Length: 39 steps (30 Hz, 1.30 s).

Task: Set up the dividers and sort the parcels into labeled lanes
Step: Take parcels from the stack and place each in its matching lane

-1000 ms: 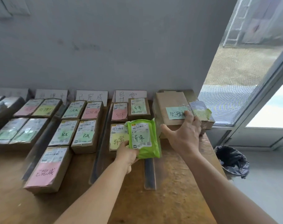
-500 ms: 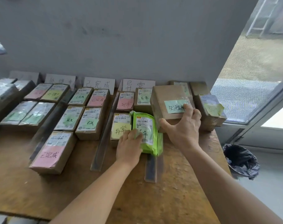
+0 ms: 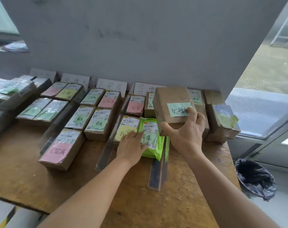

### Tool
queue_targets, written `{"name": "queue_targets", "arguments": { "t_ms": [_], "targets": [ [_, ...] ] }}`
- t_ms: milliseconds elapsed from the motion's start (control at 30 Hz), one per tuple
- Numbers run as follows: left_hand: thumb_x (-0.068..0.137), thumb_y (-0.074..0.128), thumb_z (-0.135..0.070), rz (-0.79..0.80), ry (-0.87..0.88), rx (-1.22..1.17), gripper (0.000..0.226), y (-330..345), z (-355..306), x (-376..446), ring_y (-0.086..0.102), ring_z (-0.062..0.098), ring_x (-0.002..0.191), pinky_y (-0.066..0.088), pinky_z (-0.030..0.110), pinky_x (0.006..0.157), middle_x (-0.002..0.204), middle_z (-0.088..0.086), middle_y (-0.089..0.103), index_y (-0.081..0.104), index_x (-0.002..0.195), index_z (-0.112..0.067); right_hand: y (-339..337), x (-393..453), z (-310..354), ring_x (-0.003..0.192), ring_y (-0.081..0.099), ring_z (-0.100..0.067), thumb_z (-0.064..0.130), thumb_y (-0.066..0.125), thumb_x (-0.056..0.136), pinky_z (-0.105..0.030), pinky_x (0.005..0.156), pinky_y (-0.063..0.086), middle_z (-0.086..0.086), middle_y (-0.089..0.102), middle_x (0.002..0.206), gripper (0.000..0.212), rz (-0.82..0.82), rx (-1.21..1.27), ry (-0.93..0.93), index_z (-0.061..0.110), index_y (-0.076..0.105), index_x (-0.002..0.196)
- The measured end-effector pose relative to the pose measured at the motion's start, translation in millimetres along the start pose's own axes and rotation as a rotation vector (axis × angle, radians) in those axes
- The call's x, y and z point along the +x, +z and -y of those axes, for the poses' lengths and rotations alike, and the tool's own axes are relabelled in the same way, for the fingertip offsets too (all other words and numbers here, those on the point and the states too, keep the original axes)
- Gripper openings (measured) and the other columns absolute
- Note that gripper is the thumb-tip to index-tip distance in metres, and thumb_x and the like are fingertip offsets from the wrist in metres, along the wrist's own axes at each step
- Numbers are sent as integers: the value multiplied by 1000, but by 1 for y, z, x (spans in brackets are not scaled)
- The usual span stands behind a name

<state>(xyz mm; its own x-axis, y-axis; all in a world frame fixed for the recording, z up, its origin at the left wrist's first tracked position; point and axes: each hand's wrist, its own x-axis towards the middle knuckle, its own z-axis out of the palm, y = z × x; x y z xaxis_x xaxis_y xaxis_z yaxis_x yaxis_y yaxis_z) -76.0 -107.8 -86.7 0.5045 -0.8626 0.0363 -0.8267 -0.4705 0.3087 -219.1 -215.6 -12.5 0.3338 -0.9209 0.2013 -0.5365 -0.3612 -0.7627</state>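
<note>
1. Worn wooden table (image 3: 181,203) against a grey wall; rows of taped cardboard parcels sit in lanes, white hand-lettered cards propped behind.
2. Clear plastic angle divider (image 3: 157,171) lies along the right lane's edge.
3. Left hand (image 3: 131,147), fingers flat, presses a glossy green poly mailer (image 3: 154,145) lying in the right lane, just beside the divider.
4. Right hand (image 3: 187,135) grips a brown cardboard box (image 3: 169,99) with a mint sticky note, tilted, raised above the lane.

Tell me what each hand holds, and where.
Right hand grips the brown box at its near edge. Left hand rests flat on the green parcel, holding nothing.
</note>
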Motion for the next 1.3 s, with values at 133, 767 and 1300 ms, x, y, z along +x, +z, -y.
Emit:
{"name": "queue_targets", "arguments": {
  "t_ms": [133,767,1300],
  "targets": [
    [90,58,-44,-169,-1,-265,73,-34,-10,0,29,17,138,27,33,109,150,-2,36,21,150,-24,8,0,21,135,20,-27,58,73,64,-44,107,33,-3,16,146,97,-3,17,-51,28,21,140],
    [89,63,-36,-402,103,-644,66,-159,160,-79,47,4,123,48,32,98,138,-13,48,29,145,-36,138,-109,193,128,28,-21,53,75,70,-33,103,33,2,22,136,92,62,127,-207,25,24,141],
    [81,73,-35,-402,-383,-575,52,-196,374,-157,52,6,97,44,15,76,114,-8,50,51,127,-25,318,-223,292,124,37,-12,38,41,98,-18,91,38,3,23,141,55,436,140,-279,19,24,147]
  ]
}}
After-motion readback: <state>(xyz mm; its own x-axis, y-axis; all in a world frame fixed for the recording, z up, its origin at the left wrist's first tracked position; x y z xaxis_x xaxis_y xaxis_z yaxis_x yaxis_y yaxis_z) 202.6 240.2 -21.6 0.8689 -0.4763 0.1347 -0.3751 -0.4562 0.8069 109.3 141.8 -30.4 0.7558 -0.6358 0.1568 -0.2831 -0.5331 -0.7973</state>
